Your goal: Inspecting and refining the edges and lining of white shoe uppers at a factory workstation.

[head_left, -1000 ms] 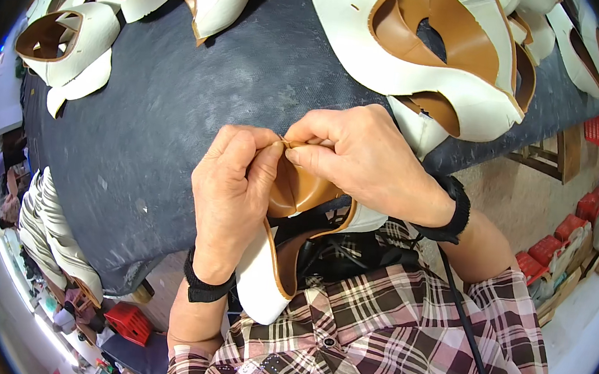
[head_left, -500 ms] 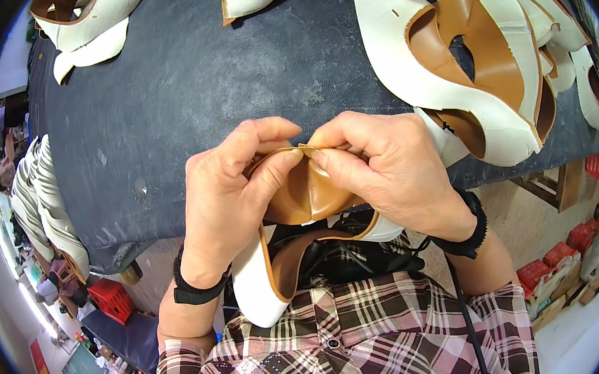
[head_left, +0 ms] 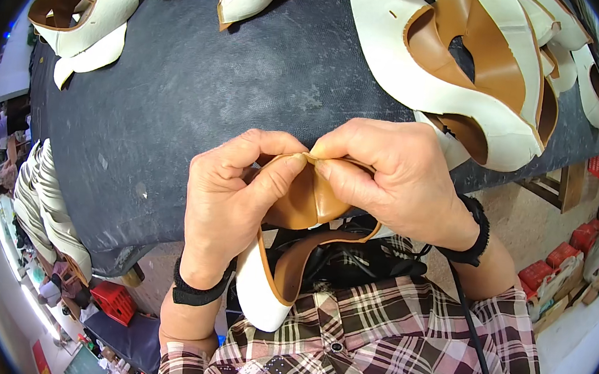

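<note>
A white shoe upper (head_left: 259, 302) with a tan lining hangs from my hands just in front of my plaid shirt. Its lining shows a seam down the middle, below my fingers. My left hand (head_left: 230, 195) pinches the upper's top edge between thumb and index finger. Right beside it, my right hand (head_left: 401, 182) pinches the same edge, so the two sets of fingertips nearly meet at the seam. Whatever small bit lies between the fingertips is too small to make out. Both wrists wear black bands.
A dark padded worktable (head_left: 252, 81) spreads ahead of me. Several white-and-tan uppers (head_left: 462, 73) are heaped at its far right, with another upper (head_left: 85, 11) at the far left. Stacked white pieces (head_left: 46, 199) sit beyond its left edge. A red crate (head_left: 113, 302) stands at lower left.
My right index finger has come in closer to the edge, and my left index finger has curled down onto it. The upper has shifted slightly towards me.
</note>
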